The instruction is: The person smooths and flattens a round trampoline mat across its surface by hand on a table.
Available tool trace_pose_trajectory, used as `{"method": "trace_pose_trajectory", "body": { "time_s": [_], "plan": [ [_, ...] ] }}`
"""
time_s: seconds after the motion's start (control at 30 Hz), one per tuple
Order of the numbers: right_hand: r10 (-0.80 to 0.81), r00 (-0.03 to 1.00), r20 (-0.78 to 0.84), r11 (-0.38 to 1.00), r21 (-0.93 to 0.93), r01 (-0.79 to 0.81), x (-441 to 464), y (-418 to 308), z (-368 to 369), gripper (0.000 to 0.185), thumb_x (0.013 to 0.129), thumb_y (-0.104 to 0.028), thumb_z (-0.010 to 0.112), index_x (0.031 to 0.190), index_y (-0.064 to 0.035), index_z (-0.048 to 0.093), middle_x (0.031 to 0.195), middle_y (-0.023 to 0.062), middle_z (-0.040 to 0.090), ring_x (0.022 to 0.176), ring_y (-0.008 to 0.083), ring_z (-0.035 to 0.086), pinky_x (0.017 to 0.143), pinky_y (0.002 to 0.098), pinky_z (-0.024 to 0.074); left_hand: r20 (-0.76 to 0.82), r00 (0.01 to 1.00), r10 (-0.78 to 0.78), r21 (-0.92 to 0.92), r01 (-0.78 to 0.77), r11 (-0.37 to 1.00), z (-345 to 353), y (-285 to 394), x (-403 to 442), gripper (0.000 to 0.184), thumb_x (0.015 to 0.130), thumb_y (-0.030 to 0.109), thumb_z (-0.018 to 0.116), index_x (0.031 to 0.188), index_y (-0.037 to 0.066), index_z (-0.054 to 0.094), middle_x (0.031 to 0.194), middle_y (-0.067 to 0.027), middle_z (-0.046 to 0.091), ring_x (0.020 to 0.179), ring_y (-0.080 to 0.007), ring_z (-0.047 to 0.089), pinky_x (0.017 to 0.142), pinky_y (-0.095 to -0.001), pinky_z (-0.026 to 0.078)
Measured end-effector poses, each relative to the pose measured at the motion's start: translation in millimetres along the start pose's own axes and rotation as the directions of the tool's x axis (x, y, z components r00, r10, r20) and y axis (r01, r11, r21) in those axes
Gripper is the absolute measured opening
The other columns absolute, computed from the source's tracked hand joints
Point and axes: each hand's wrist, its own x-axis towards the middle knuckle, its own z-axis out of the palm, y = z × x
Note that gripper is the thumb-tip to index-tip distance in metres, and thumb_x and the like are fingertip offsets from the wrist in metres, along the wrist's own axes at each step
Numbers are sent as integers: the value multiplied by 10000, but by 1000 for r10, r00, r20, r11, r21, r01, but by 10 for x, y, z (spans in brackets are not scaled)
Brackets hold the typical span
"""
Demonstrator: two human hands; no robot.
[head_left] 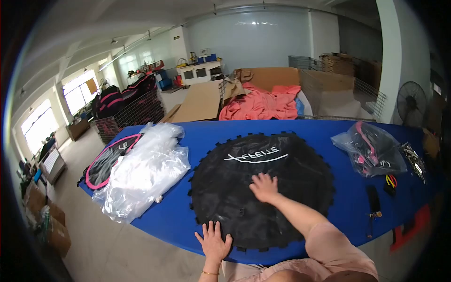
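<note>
A round black trampoline mat (pixel 221 183) with tabs along its edge and white lettering lies flat on the blue table (pixel 174 221). My left hand (pixel 214 241) rests palm down on the mat's near left edge, fingers spread. Near the middle of the mat, my right hand (pixel 264 188) lies with its fingers apart on the black fabric. Neither hand holds anything. To the left sits a pile of clear plastic bags (pixel 145 169), partly over a black mat with a pink rim (pixel 105 162).
At the table's right lie a bagged black and pink item (pixel 371 150), a packet of metal parts (pixel 413 162), a black strip (pixel 373 199) and a small yellow-handled tool (pixel 391 182). Behind the table stand a box of pink fabric (pixel 263 103) and a wire cage (pixel 134 113).
</note>
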Motion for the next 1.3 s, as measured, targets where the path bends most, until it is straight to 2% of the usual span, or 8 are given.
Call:
{"method": "trace_pose_trajectory", "body": {
  "time_s": [0.07, 0.17, 0.4, 0.6, 0.67, 0.87, 1.07, 1.3],
  "plan": [
    [48, 985, 166, 997, -66, -38, -101, -320, 100, 708, 1043, -584, 390, 1623, -182, 330, 1707, 173, 228, 1580, 367, 185, 1236, 654, 79, -4, 1000, -7, 1, 7, 1000, 20, -2, -10, 720, 883, 486, 605, 1483, 96, 534, 1580, -166, 455, 1509, -408, 319, 1211, -700, 122],
    [-3, 993, 122, 1000, 29, -1, -159, -331, 148, 708, 1059, -562, 381, 1630, -149, 316, 1699, 156, 257, 1579, 351, 188, 1260, 607, 78, -4, 1000, -15, 13, 15, 1000, 67, -36, -12, 719, 884, 472, 601, 1490, 94, 524, 1579, -172, 453, 1512, -418, 310, 1211, -699, 125],
    [-79, 986, 146, 997, -10, 82, -389, -61, -107, 695, 1057, -520, 403, 1620, -119, 324, 1693, 77, 299, 1584, 295, 199, 1251, 644, 85, 1, 1000, 8, 43, -8, 999, 21, 3, 0, 689, 897, 414, 579, 1485, 59, 519, 1580, -197, 450, 1505, -430, 324, 1206, -700, 145],
    [58, 998, 28, 986, -155, -53, -466, 672, -325, 629, 1041, -475, 453, 1541, -94, 416, 1626, 86, 381, 1515, 310, 309, 1211, 682, 195, 51, 999, -2, 73, -2, 997, -55, 67, -6, 674, 911, 382, 580, 1495, 55, 505, 1600, -184, 431, 1521, -413, 305, 1214, -680, 160],
    [147, 988, 50, 968, -213, -133, -528, 1004, -496, 655, 1054, -487, 400, 1584, -102, 377, 1660, 89, 352, 1519, 327, 320, 1187, 702, 225, 41, 999, -5, 83, 1, 997, -35, 40, -4, 682, 913, 382, 579, 1509, 62, 493, 1612, -181, 417, 1531, -407, 290, 1218, -676, 155],
    [348, 936, -44, 897, -274, -346, -791, 1915, -612, 674, 1067, -515, 375, 1610, -117, 342, 1682, 80, 323, 1540, 325, 299, 1216, 674, 198, 50, 999, 5, 99, -10, 995, -68, 80, 1, 675, 922, 375, 568, 1508, 49, 491, 1603, -190, 425, 1524, -423, 298, 1218, -676, 151],
    [415, 909, -29, 879, -244, -409, -807, 1891, -703, 672, 1077, -522, 378, 1623, -135, 325, 1695, 60, 305, 1570, 279, 249, 1260, 586, 155, 68, 998, -12, 111, 5, 994, -74, 90, 5, 681, 929, 378, 565, 1526, 62, 476, 1608, -178, 423, 1527, -411, 297, 1219, -673, 149],
    [404, 913, -58, 893, -188, -408, -821, 1901, -720, 669, 1068, -509, 398, 1607, -115, 358, 1671, 82, 350, 1558, 294, 275, 1260, 597, 139, 57, 998, 0, 114, -7, 993, -55, 90, 0, 686, 933, 382, 570, 1541, 83, 467, 1612, -161, 424, 1530, -400, 295, 1226, -664, 137]
  ]
}}
